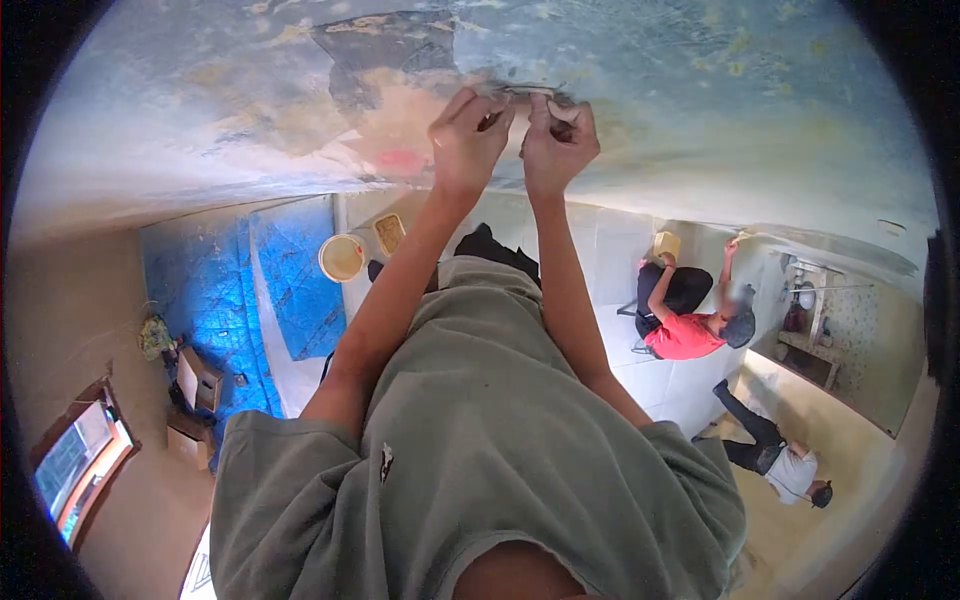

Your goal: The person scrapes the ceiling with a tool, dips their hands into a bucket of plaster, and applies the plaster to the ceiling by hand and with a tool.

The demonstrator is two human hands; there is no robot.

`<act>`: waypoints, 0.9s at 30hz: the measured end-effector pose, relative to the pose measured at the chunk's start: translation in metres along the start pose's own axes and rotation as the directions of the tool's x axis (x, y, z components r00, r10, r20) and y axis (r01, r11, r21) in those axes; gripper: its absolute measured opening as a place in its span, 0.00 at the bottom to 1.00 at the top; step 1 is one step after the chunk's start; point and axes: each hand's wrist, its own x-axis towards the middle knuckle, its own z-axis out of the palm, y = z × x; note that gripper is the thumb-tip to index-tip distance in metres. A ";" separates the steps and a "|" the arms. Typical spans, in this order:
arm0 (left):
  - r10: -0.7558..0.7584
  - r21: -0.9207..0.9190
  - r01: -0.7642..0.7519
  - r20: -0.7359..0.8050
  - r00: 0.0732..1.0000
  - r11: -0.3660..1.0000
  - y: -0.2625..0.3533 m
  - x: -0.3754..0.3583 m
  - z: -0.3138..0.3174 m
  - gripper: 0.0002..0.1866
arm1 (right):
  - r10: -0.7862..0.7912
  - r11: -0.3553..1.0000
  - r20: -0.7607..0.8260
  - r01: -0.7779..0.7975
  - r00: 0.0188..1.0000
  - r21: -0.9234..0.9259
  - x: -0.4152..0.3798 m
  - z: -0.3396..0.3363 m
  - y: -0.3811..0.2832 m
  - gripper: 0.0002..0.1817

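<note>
Both my hands are raised against a mottled blue-grey and beige wall (650, 70) at the top of the view. My left hand (472, 140) has its fingers curled and pinched at the wall surface. Beside it, a small gap apart, my right hand (560, 145) is closed the same way. Between and above the fingertips runs a thin, pale strip (530, 90) with dark edges, lying along the wall. What each hand pinches is too small to make out. A darker grey patch (385, 50) and a reddish smear (400, 160) mark the wall nearby.
Blue sheeting (205, 300) covers floor at the left, with cardboard boxes (200, 385) on it. A round bucket (342, 258) and a rectangular tray (389, 233) stand below my left arm. A seated person in red (685, 335) and another in white (790, 472) are at the right.
</note>
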 end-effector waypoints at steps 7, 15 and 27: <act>0.001 0.097 -0.005 0.048 0.999 0.995 -0.019 -0.011 -0.003 0.03 | -0.110 0.981 0.058 0.118 0.992 -0.155 -0.011 -0.011 0.042 0.15; -0.221 0.093 0.216 0.045 0.974 0.972 -0.040 -0.027 -0.004 0.05 | -0.080 0.982 0.160 0.105 0.984 -0.158 -0.025 -0.015 0.066 0.13; -0.332 -0.004 0.332 0.017 0.943 0.943 -0.041 -0.026 -0.005 0.06 | -0.188 0.972 0.245 0.216 0.951 -0.091 -0.017 -0.016 0.068 0.10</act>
